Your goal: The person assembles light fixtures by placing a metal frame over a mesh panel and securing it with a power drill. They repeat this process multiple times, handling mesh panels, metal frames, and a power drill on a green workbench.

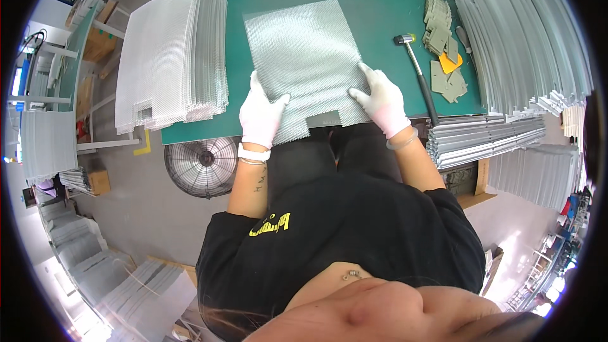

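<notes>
A sheet of silvery expanded metal mesh (pixel 304 57) lies flat on the green table mat (pixel 373 6), its notched near edge at the table's front. My left hand (pixel 259 114), in a white glove, rests flat on the sheet's near left corner. My right hand (pixel 380 101), also gloved in white, presses on the near right part of the sheet, fingers spread. Neither hand grips anything.
A tall stack of mesh sheets (pixel 171 57) sits at the left. A rubber mallet (pixel 418 76) lies right of the sheet, beside grey flat pieces (pixel 443 38) and an orange piece (pixel 449 63). Metal frame strips (pixel 525 44) pile at the right. A floor fan (pixel 201 166) stands below the table.
</notes>
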### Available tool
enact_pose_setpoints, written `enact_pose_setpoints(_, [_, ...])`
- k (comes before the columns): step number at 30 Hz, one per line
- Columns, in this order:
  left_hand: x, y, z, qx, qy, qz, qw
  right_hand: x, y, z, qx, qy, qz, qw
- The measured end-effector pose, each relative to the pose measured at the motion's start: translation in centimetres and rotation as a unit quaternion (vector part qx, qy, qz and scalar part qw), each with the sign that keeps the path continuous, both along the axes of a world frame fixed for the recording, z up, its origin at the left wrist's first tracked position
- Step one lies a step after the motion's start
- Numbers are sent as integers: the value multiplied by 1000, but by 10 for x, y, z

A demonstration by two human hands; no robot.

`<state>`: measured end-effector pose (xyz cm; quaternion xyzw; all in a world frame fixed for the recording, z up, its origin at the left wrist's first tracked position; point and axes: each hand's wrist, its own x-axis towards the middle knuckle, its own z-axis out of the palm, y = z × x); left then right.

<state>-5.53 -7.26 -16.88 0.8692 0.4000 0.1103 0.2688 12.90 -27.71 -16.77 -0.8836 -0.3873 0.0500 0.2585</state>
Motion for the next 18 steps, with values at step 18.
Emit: enact_pose_setpoints(18, [18,41,-13,227,138,-179,947,283,116,84,-87,-164,-242,952])
